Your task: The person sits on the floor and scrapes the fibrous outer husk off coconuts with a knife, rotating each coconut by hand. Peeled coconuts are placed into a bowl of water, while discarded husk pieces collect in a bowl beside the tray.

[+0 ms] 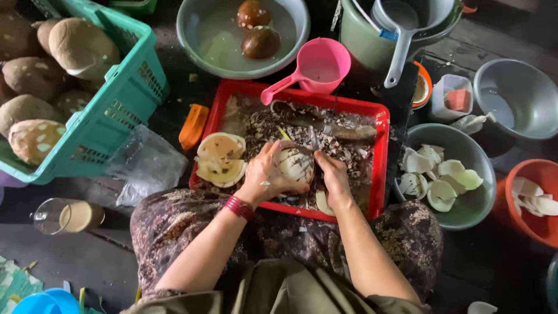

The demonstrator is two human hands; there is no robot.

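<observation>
Coconut half [296, 164], gripped in the left hand [268, 174], peels best if the right hand [332, 174], closed on its knife [314, 139], cuts shallow.

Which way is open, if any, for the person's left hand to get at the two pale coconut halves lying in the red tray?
Probably yes: the coconut halves lie uncovered just beside the left hand, though that hand is busy holding a coconut piece.
</observation>
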